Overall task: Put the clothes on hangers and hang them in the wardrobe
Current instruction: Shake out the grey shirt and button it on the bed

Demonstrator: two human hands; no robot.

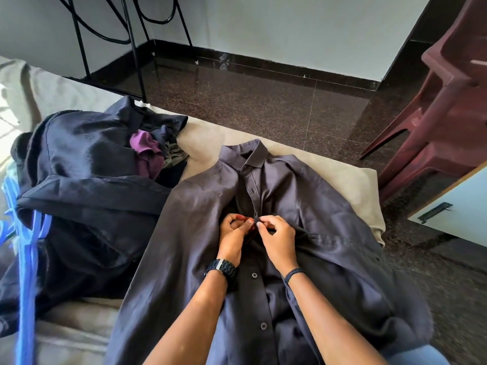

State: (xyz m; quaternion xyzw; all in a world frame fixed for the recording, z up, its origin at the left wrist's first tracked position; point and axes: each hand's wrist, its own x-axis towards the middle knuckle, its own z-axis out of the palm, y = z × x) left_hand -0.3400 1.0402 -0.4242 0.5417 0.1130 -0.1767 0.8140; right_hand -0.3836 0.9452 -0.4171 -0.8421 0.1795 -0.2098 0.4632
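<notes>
Both hands, left hand (235,227) and right hand (276,234), pinch the shirt (303,206) placket in a narrow grip on the bed (210,138); blue hangers (29,248) at nine o'clock sit unused, so nothing is hung yet.

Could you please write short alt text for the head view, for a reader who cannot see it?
Both hands, left hand and right hand, pinch the button placket of a dark grey shirt spread flat on a beige bed. A pile of dark clothes lies to the left, with blue hangers at the left edge.
</notes>
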